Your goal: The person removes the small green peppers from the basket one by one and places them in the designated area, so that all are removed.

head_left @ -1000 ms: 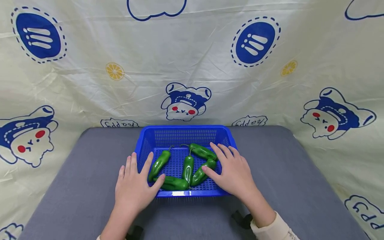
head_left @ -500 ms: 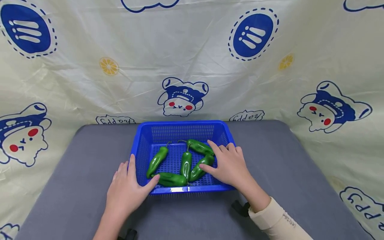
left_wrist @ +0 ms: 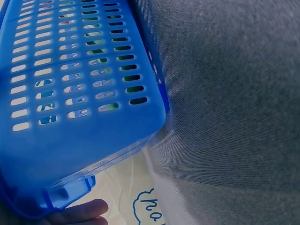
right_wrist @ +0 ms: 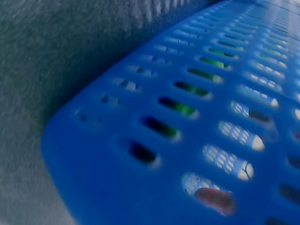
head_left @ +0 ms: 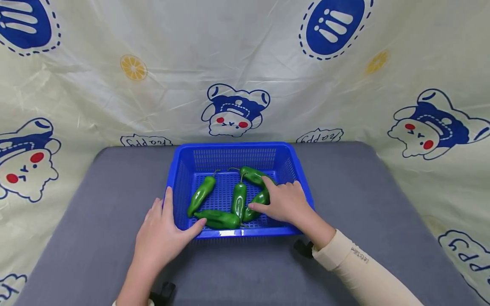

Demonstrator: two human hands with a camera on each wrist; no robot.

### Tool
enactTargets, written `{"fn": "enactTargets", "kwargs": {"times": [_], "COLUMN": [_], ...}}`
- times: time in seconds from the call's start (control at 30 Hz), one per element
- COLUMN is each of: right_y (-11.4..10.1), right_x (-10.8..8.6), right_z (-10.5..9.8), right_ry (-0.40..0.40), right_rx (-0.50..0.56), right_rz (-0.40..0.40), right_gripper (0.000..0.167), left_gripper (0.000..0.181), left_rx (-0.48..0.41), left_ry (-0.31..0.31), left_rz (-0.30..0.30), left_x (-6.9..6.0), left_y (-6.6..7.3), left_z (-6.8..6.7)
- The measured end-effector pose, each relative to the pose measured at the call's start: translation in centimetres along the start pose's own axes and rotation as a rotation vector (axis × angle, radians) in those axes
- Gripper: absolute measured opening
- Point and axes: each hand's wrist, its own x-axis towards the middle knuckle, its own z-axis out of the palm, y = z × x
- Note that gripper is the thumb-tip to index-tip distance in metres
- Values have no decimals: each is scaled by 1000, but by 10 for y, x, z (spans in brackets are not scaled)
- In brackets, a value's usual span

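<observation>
Several glossy green peppers lie apart or touching in a blue plastic basket (head_left: 233, 145), among them a left pepper (head_left: 201, 196), a front pepper (head_left: 220, 219) and a middle upright-lying pepper (head_left: 239, 199). My right hand (head_left: 289, 202) reaches over the right side, its thumb and index finger spread above a right pepper (head_left: 258, 204) and partly hiding it. A back pepper (head_left: 250, 174) lies by the index fingertip. At the front left corner my left hand (head_left: 160, 233) rests against the rim, fingers extended. Slotted basket walls fill much of both wrist views; a fingertip (right_wrist: 215, 200) shows through a slot.
The basket stands on a grey cloth-covered table (head_left: 245, 272), near its back edge. Behind and at the sides hangs a pale printed curtain (head_left: 172, 85). Black straps (head_left: 304, 248) show near the wrists.
The left hand has shifted left, its thumb drawing back toward the rim. The right hand has reached slightly inward over the peppers, its fingers less spread. The head view has tilted down.
</observation>
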Motion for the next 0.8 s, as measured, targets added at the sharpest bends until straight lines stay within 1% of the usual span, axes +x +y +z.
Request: {"fn": "enactTargets", "kwargs": {"times": [0.13,0.3,0.43,0.6,0.7,0.8], "right_y": [0,0,1,0,-2,-5], "right_x": [4,9,13,17,18,20], "right_z": [3,5,5,7,11,16], "right_ry": [-67,-102,-151,-233,-249,-236], "right_rx": [19,44,101,175,206,211], "right_rz": [28,25,11,30,51,70], "right_gripper": [98,97,97,96,95,94], "left_gripper": [125,125,124,125,125,126], "left_rx": [-4,0,2,10,16,18], "left_ry": [-11,2,13,-6,-12,-16], "left_rz": [2,20,21,7,2,-3], "left_x": [0,0,-1,-2,-2,-3], "left_y": [2,3,2,2,1,0], "left_z": [0,-1,-3,-3,-2,-2]}}
